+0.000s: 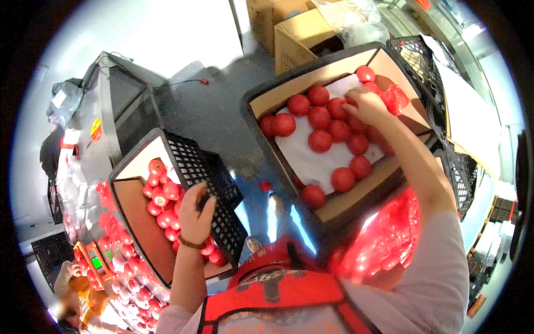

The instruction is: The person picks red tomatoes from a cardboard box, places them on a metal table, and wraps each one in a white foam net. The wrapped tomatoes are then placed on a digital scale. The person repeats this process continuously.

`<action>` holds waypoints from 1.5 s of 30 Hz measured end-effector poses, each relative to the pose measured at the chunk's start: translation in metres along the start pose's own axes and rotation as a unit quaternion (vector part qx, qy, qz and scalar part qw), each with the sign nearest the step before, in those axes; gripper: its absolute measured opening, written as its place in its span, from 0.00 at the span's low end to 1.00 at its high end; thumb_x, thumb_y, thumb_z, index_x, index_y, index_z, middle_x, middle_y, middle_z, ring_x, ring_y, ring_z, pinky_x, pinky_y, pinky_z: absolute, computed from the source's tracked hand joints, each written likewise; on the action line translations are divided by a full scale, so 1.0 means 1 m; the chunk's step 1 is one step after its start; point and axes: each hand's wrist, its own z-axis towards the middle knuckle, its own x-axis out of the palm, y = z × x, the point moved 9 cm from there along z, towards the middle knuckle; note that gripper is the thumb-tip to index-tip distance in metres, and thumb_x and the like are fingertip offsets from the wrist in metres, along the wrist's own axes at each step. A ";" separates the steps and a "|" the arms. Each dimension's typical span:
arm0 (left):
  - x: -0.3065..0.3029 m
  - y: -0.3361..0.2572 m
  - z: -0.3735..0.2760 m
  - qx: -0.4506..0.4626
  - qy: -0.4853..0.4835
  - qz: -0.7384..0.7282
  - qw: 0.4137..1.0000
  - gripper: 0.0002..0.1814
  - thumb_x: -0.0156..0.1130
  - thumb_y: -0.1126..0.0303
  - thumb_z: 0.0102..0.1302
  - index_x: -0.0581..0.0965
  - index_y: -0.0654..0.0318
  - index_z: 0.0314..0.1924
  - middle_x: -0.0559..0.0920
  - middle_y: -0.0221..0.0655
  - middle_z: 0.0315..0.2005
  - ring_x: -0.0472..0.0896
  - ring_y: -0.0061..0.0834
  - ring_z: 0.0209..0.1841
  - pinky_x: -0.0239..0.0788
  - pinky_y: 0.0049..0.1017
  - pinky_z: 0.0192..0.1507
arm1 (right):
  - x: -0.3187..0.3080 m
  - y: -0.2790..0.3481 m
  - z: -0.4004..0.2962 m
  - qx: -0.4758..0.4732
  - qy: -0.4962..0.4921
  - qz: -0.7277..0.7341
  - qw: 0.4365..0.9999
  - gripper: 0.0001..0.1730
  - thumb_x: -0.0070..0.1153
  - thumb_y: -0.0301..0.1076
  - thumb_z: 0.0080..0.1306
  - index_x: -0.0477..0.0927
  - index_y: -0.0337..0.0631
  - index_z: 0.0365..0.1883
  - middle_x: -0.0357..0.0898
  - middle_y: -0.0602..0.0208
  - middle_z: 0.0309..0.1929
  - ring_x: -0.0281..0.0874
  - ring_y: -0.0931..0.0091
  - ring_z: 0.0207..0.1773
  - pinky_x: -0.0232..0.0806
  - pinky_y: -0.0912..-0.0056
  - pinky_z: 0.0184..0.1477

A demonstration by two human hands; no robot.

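My right hand [367,106] reaches into a black crate lined with cardboard [329,211] and white paper. Its thumb and fingers close on a red round fruit, seemingly a tomato [351,101], mostly hidden by the hand. Several more tomatoes [320,117] lie loose around it, and a crumpled red plastic bag [395,98] sits in the far right corner. Over the inner side of a second black crate [181,156] hovers my left hand [197,215], thumb and fingers apart, holding nothing visible. Smaller, glossier tomatoes [167,217] pile up in that crate, partly behind the hand.
A red plastic bag [388,238] hangs below the right crate. Cardboard boxes [302,37] stand beyond it. At left, a table carries wrapped red fruit [133,288], orange-handled scissors [95,130] and an orange scale [96,263]. Another person [73,284] is beside it.
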 end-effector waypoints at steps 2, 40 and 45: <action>0.023 -0.044 0.026 0.067 -0.001 -0.056 0.996 0.19 0.64 0.73 0.58 0.77 0.69 0.50 0.81 0.43 0.45 0.80 0.37 0.48 0.70 0.30 0.52 | -0.009 0.041 0.004 -0.115 -0.058 0.050 0.990 0.15 0.58 0.42 0.58 0.81 0.42 0.38 0.79 0.58 0.39 0.78 0.58 0.43 0.70 0.54 0.47; 0.204 -0.148 0.072 -0.153 0.288 -0.471 0.819 0.22 0.58 0.65 0.69 0.68 0.56 0.62 0.76 0.30 0.54 0.77 0.26 0.51 0.69 0.27 0.52 | -0.023 -0.016 -0.088 0.157 0.165 0.005 0.974 0.38 0.68 0.48 0.47 0.71 0.37 0.54 0.80 0.48 0.45 0.79 0.56 0.49 0.72 0.55 0.49; 0.218 -0.166 0.038 -0.257 0.405 -0.612 0.629 0.25 0.56 0.57 0.70 0.65 0.51 0.64 0.73 0.31 0.57 0.76 0.33 0.55 0.77 0.36 0.49 | -0.066 0.114 -0.097 -0.042 0.095 0.361 0.927 0.33 0.56 0.57 0.63 0.73 0.40 0.56 0.80 0.45 0.44 0.79 0.53 0.47 0.71 0.54 0.50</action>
